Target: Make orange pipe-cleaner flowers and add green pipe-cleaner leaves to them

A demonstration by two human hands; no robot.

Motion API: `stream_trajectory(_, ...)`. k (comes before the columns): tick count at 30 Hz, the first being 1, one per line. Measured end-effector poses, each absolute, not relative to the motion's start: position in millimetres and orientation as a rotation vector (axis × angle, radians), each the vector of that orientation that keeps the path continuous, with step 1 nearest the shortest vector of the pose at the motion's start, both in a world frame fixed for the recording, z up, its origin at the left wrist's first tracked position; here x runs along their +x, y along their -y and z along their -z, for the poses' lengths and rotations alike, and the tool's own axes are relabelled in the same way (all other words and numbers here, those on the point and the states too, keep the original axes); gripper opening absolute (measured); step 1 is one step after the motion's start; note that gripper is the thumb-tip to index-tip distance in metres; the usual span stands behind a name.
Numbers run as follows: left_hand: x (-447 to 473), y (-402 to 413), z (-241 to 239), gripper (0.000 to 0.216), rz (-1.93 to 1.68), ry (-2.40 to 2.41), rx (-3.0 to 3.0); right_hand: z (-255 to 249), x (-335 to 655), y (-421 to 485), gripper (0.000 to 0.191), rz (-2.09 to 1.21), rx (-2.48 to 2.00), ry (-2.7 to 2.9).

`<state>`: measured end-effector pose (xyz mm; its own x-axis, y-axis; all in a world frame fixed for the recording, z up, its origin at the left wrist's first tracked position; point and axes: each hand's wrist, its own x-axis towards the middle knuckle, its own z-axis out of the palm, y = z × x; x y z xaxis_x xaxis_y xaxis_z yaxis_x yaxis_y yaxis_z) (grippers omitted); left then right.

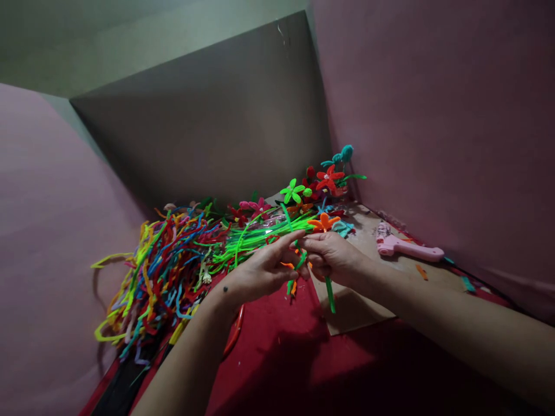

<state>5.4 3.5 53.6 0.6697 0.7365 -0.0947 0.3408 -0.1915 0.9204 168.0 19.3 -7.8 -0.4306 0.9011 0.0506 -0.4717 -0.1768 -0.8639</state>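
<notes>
My right hand [336, 254] is closed around a pipe-cleaner flower, whose orange petals [324, 222] stick up above the fingers. A green stem [330, 296] comes out below that hand. My left hand [262, 268] meets it from the left, thumb and fingertips pinched on a bent green pipe cleaner [300, 261]. Where this green piece joins the flower is hidden by the fingers. Short green and orange ends [293, 288] dangle under the left fingertips.
A big heap of colored pipe cleaners [160, 271] lies left, beside a bundle of green ones [247, 240]. Finished flowers, among them a red one [330, 178] and a light green one [292, 190], stand behind. A pink glue gun [407, 247] rests on the board [362, 315] at right.
</notes>
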Motion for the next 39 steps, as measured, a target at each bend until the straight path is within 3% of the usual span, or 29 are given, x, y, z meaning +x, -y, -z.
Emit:
stream_trajectory(5,-10.4,-7.3,-60.3,0.065,-0.509,-1.007,1.952,4.4,174.7,-19.1,0.029,-1.671,-0.641,1.034)
stream_trajectory(8,-26.4,-13.2,-63.1,0.018,-0.626,-1.288,2.13,5.0,177.3,-20.2,0.03,-1.576,-0.655,1.018)
stream_trajectory(9,-32.0,-14.5,-64.3,0.012,-0.661,-1.375,2.133,5.3,177.7,-20.5,0.03,-1.557,-0.662,1.022)
stream_trajectory(15,-52.0,-11.3,-70.3,0.018,-1.04,-1.494,1.718,5.4,175.9,-20.1,0.029,-1.533,-0.729,1.092)
stream_trajectory(24,-39.7,-27.7,-61.0,0.013,-1.489,-0.841,1.013,-1.9,164.6,-14.2,0.024,-1.511,-0.834,1.307)
stream_trajectory(29,-17.5,-35.7,-59.6,0.019,-1.399,-0.838,1.101,-6.2,156.6,-11.0,0.015,-1.493,-0.935,1.493)
stream_trajectory(33,-7.0,-39.5,-60.3,0.033,-1.279,-0.838,1.15,-9.3,155.2,-10.0,0.019,-1.502,-0.994,1.584)
stream_trajectory(39,-7.0,-46.9,-60.4,0.025,-1.073,-0.82,1.195,-8.4,156.1,-12.3,0.024,-1.457,-0.998,1.718)
